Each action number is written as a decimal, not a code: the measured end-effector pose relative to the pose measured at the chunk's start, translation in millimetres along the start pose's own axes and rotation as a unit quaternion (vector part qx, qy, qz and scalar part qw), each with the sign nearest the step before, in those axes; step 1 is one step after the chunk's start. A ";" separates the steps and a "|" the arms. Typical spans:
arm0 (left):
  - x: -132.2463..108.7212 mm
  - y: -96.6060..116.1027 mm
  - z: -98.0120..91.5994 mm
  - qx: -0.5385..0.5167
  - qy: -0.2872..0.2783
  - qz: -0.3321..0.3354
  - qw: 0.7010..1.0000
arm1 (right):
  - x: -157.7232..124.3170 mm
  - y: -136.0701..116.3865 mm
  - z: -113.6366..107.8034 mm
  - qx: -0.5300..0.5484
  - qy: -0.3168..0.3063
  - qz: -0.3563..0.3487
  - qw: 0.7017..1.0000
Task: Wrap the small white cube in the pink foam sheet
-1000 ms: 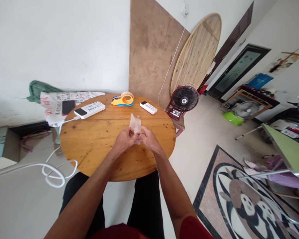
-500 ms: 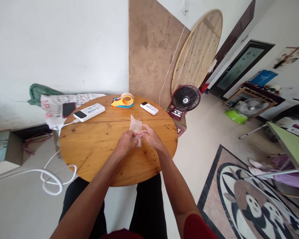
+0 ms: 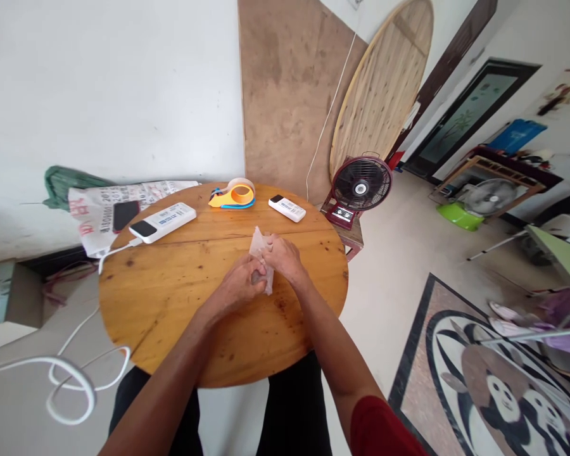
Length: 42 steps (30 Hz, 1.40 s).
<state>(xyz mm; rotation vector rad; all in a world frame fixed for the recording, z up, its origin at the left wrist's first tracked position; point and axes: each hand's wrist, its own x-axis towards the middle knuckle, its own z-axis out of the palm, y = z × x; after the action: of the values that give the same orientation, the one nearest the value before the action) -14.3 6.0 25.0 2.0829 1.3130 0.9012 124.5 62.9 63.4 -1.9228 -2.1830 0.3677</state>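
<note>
A small, pale, translucent wrapped packet (image 3: 256, 242) is between my hands over the middle of the round wooden table (image 3: 171, 297). My left hand (image 3: 242, 278) grips its near-left side with bent fingers. From the right, my right hand (image 3: 282, 256) has its fingers curled onto the packet's upper part. What is inside the wrapping cannot be made out. Beyond my hands lies an orange and blue tape dispenser (image 3: 232, 195) with a roll in it. To its right rests a small white device with a black end (image 3: 287, 208).
A larger white device (image 3: 163, 223) with a white cable (image 3: 111, 252) lies at the table's left, near a dark phone (image 3: 125, 216) on a printed sack (image 3: 95, 218). A dark red fan (image 3: 361, 189) stands just beyond the table's right edge. Wall and boards rise behind.
My right fingers have curled in more tightly over the packet, and my left hand has shifted slightly. The camera view has moved a little; the things on the table stay put.
</note>
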 end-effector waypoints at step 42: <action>-4.6 -4.0 5.5 0.019 0.022 0.011 1.000 | 12.1 40.8 40.6 0.357 -0.017 -0.107 0.928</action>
<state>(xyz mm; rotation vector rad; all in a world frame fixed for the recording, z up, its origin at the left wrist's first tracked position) -13.9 3.1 17.3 2.1216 1.3407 0.9442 148.5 77.7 11.7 -1.2715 -1.8667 0.9934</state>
